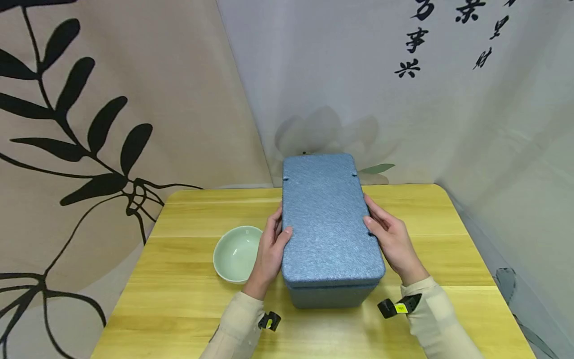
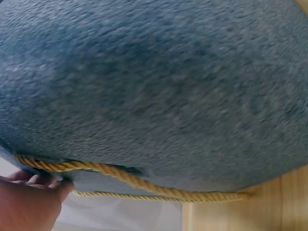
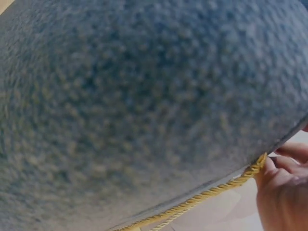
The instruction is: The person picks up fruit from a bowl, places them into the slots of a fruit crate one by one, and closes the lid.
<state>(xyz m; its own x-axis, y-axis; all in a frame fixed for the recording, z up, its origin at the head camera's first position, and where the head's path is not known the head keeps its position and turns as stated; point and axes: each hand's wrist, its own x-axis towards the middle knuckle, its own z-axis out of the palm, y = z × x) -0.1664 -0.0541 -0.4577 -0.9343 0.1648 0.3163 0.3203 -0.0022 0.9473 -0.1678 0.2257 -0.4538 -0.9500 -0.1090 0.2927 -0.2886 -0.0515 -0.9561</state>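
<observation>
A blue felt-like storage box [image 1: 326, 297] stands upright on the table, its lid [image 1: 329, 219] on top with a thin seam showing at the front. My left hand [image 1: 270, 248] holds the lid's left edge, thumb at the top rim and fingers along the side. On the opposite edge, my right hand [image 1: 394, 239] grips in the same way, its thumb by a small dark notch. A yellow twisted rope handle [image 2: 130, 179] hangs along the box's side, beside the left fingers. Another rope handle [image 3: 207, 195] runs up to the right fingers.
A pale green bowl [image 1: 237, 254] sits on the wooden table [image 1: 179, 309], just left of my left hand. Behind the table hangs a cloth backdrop [image 1: 332, 75] with printed leaves and black characters. A wrist camera [image 1: 399, 306] is strapped to the right sleeve.
</observation>
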